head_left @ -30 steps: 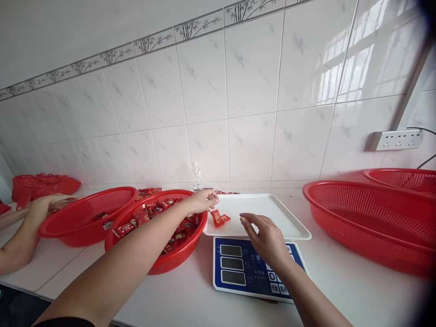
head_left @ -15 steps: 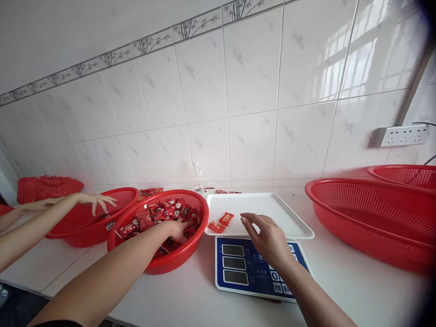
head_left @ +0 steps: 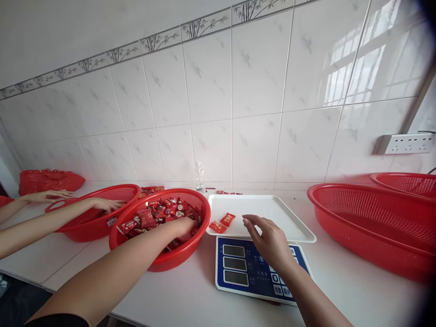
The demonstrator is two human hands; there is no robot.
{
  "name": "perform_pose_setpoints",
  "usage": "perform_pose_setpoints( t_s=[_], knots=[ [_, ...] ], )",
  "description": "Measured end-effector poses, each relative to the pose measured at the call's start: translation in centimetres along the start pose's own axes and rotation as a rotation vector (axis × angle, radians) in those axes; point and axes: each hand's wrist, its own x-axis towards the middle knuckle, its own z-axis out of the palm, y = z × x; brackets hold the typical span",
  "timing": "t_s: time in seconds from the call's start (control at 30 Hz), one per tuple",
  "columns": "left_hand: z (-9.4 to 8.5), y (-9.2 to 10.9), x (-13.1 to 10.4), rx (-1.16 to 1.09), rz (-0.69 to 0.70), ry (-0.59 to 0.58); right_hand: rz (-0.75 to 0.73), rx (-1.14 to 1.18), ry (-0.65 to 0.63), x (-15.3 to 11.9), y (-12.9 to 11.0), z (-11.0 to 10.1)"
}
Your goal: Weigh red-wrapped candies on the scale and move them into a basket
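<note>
My left hand [head_left: 185, 228] is down inside a red basket [head_left: 160, 264], among many small red wrapped packets [head_left: 147, 219]. Its fingers are hidden by the packets and the hand itself. Above the blue-and-white digital scale [head_left: 235, 287] hovers my right hand [head_left: 269, 238], its fingers loosely bent and thumb near the index finger, nothing visible in it. The scale's white tray [head_left: 259, 206] lies just beyond that hand. Two red packets [head_left: 227, 220] lie together at the tray's left front corner.
Another person's hand [head_left: 105, 205] reaches into a second red basket [head_left: 85, 234] at left; their other hand [head_left: 51, 195] is farther left. A red bag [head_left: 51, 180] and clear bottle [head_left: 199, 176] stand by the wall. Large red baskets [head_left: 368, 240] sit at right, below a power strip [head_left: 407, 144].
My left hand has pushed a little farther right in the basket. My right hand stays over the scale. The other person's nearer hand has lowered into their basket. The view has shifted slightly.
</note>
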Motion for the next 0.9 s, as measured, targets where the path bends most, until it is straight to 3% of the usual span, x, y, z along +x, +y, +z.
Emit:
perform_pose_setpoints(
  t_s=[0.13, 0.3, 0.4, 0.53, 0.6, 0.7, 0.9],
  knots=[
    [-2.1, 0.0, -0.7, 0.048, 0.007, 0.030, 0.007, -0.002, 0.000, 0.0, 0.0, 0.0],
    [-4.4, -0.3, -1.0, -0.239, -0.123, 0.035, 0.009, 0.014, -0.012, 0.1, -0.1, -0.2],
    [-5.7, 0.1, -0.9, -0.428, -0.177, 0.163, 0.015, 0.026, -0.015, 0.1, -0.1, -0.2],
    [-7.0, 1.9, -0.3, -0.616, -0.126, 0.390, 0.028, 0.025, -0.011, 0.1, -0.1, -0.2],
    [-7.1, 3.1, 0.2, -0.716, -0.078, 0.428, 0.028, 0.017, -0.012, 0.1, 0.0, -0.1],
    [-6.3, 5.1, 0.8, -0.750, 0.024, 0.374, 0.022, -0.003, -0.013, 0.2, 0.1, -0.1],
    [-4.6, 8.1, 1.0, -0.477, 0.174, 0.144, 0.031, -0.046, -0.020, 0.2, 0.2, -0.1]
  ],
)
